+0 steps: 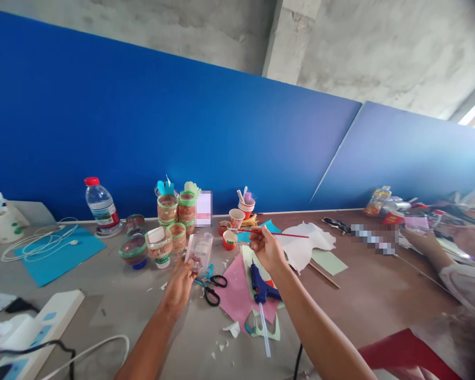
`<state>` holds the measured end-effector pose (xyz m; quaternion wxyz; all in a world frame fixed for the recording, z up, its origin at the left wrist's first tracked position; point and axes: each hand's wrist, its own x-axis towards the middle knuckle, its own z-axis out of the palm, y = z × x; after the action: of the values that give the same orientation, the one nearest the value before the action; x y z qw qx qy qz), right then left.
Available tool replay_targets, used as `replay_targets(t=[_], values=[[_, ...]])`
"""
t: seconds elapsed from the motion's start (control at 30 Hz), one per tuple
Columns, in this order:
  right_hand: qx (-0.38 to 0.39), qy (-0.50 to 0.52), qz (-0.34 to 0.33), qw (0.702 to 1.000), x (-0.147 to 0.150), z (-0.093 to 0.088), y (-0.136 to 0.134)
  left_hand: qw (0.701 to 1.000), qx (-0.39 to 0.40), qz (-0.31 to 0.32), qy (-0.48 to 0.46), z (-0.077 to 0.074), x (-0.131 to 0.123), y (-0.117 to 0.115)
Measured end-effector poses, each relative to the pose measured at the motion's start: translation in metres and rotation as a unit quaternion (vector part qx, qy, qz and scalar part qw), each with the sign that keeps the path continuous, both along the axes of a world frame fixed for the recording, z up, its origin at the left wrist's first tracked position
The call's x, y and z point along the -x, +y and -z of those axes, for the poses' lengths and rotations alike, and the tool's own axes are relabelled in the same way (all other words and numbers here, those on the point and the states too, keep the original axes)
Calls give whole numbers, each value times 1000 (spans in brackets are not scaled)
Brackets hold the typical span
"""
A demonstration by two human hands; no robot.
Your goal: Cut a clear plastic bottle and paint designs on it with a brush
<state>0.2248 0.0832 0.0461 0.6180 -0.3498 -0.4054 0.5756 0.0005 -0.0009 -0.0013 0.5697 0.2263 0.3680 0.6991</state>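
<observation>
My left hand (179, 287) is closed around a clear plastic container (201, 247), held upright above the table. Between the fingers of my right hand (266, 249) is a thin red paintbrush (295, 235), lying nearly level. Its tip points left, over small paper cups; too small to tell whether it touches one. The nearest is a red and white paper cup (230, 243), with a taller paper cup (236, 217) behind it. Below my hands lie black-handled scissors (211, 289) and a blue glue gun (261, 287) with a clear glue stick, on pink paper (233, 287).
Stacked decorated cups (168, 208) stand behind my left hand, beside a water bottle (103, 208). A white power strip (43, 335) with cables is at the lower left. White paper (306, 245) lies right of my right hand. A co-worker's arm (429, 248) reaches in at right.
</observation>
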Motion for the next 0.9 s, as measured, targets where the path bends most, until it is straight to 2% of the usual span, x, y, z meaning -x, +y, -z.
replay_targets(t=[0.2,0.33,0.47,0.7,0.9], values=[[-31,109,-80,990,19,3,-25,1000,14,-5,24,3,1,-1],[-40,129,-111,985,32,5,-35,999,21,-36,28,7,2,2],[-35,126,-103,986,36,10,-37,997,23,-64,43,9,2,3],[-38,123,-94,987,33,17,-40,993,-5,-80,82,1,-3,-2],[-41,122,-90,988,35,22,-41,983,-8,-105,149,11,-1,-1]])
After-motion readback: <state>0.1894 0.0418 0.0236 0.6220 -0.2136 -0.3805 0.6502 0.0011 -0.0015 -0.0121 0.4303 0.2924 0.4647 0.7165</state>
